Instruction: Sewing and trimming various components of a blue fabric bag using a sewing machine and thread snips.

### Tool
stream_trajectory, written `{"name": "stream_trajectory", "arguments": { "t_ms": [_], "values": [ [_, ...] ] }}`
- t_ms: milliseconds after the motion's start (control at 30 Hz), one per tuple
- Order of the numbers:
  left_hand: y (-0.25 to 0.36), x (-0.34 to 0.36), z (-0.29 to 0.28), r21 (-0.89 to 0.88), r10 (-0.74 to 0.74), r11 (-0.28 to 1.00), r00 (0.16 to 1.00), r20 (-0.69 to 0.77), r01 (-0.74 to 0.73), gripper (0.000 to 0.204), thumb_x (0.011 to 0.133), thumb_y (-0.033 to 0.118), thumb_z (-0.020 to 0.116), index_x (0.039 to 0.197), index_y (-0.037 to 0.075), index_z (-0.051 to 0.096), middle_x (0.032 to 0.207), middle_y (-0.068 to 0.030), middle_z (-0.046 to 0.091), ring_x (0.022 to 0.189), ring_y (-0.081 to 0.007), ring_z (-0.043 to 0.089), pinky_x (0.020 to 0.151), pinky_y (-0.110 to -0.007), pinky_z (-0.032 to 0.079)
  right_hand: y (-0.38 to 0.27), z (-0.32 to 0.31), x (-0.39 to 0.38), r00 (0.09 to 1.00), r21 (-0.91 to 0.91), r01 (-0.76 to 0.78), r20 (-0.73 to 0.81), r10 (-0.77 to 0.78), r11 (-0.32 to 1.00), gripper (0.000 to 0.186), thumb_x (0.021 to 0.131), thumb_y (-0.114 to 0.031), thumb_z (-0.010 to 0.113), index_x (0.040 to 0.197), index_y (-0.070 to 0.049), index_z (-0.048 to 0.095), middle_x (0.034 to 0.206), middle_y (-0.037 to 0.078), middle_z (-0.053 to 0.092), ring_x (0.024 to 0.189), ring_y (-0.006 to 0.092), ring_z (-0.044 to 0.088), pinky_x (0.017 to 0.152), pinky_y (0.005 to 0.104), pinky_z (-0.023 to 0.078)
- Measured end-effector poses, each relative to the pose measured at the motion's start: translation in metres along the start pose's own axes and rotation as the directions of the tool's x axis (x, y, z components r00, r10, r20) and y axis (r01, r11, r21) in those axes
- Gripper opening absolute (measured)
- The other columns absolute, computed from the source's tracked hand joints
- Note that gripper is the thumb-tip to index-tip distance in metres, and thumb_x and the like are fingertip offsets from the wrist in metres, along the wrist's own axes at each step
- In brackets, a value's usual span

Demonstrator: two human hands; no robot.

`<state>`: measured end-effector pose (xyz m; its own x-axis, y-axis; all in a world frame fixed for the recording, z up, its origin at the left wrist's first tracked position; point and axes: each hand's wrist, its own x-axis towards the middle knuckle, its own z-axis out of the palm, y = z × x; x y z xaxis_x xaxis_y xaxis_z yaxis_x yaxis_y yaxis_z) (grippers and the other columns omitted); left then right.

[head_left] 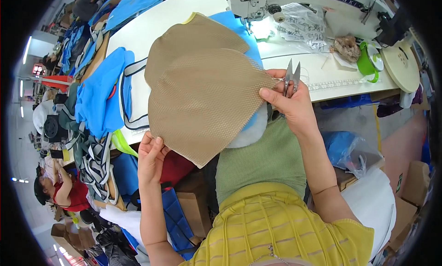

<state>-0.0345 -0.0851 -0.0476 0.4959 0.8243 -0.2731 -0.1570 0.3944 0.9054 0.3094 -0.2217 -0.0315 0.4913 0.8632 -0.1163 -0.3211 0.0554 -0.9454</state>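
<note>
A tan, textured fabric piece (202, 95) is spread between my hands over the front of the sewing table. My left hand (152, 155) pinches its lower left edge between thumb and fingers. At its right corner, my right hand (290, 98) grips the cloth with thumb and fingers. Small thread snips (291, 77) also sit in my right hand, blades pointing up. Beneath the tan piece, blue fabric (235, 29) and some white padding (251, 133) stick out. The sewing machine's needle area (248, 26) is lit, just beyond the cloth.
A ruler (331, 85) lies along the table's front edge. A green cup (369, 61) and a round cream lid-like disc (401, 66) stand at the right. Blue fabric pieces (99, 98) and dark-white straps (96, 160) are heaped at the left. Another person (69, 190) sits far left.
</note>
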Motion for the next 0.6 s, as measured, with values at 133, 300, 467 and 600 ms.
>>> {"name": "stream_trajectory", "arguments": {
  "t_ms": [133, 300, 467, 600],
  "values": [
    [-0.002, -0.001, -0.003, 0.014, 0.01, 1.0, 1.0, 0.011, -0.01, 0.015, 0.1, 0.011, 0.064, 0.112, 0.007, 0.057, 0.108, -0.0058, 0.072, 0.095, -0.014, 0.069, 0.085, -0.031, 0.056, 0.001, 0.002, 0.001, 0.999, 0.017, 0.037, -0.025, -0.037, 0.999, 0.04, 0.086, -0.003, 0.078, 0.122, 0.002, 0.061, 0.085, 0.003, 0.072, 0.079, 0.0086, 0.066, 0.077, 0.0249, 0.052],
    [0.003, -0.002, -0.001, 0.034, 0.041, 0.999, 0.998, 0.055, -0.043, 0.016, 0.098, 0.01, 0.066, 0.111, 0.007, 0.057, 0.102, -0.005, 0.07, 0.085, -0.0127, 0.065, 0.075, -0.027, 0.054, 0.007, 0.001, 0.003, 0.998, -0.027, 0.046, -0.035, -0.047, 0.999, 0.039, 0.085, -0.002, 0.078, 0.12, 0.002, 0.063, 0.082, 0.003, 0.07, 0.076, 0.0078, 0.064, 0.074, 0.0237, 0.052],
    [0.009, -0.004, -0.003, 0.042, 0.073, 0.996, 0.997, -0.008, -0.073, 0.02, 0.097, 0.009, 0.067, 0.114, 0.007, 0.057, 0.1, -0.0052, 0.07, 0.083, -0.0125, 0.065, 0.073, -0.026, 0.053, 0.015, 0.007, 0.01, 0.99, -0.158, 0.066, -0.112, -0.085, 0.985, 0.042, 0.084, -0.002, 0.079, 0.123, 0.002, 0.064, 0.07, -0.006, 0.056, 0.066, 0.0051, 0.057, 0.067, 0.0223, 0.049],
    [0.016, -0.002, -0.005, 0.002, 0.092, 0.996, 0.996, -0.005, -0.092, 0.021, 0.098, 0.012, 0.067, 0.117, 0.006, 0.058, 0.1, -0.0073, 0.073, 0.081, -0.0124, 0.067, 0.073, -0.026, 0.053, 0.011, 0.009, 0.01, 0.992, -0.233, 0.016, -0.12, -0.046, 0.972, 0.04, 0.089, -0.01, 0.077, 0.124, 0.002, 0.063, 0.07, -0.003, 0.06, 0.066, 0.0099, 0.065, 0.062, 0.0212, 0.045]
  ]
}}
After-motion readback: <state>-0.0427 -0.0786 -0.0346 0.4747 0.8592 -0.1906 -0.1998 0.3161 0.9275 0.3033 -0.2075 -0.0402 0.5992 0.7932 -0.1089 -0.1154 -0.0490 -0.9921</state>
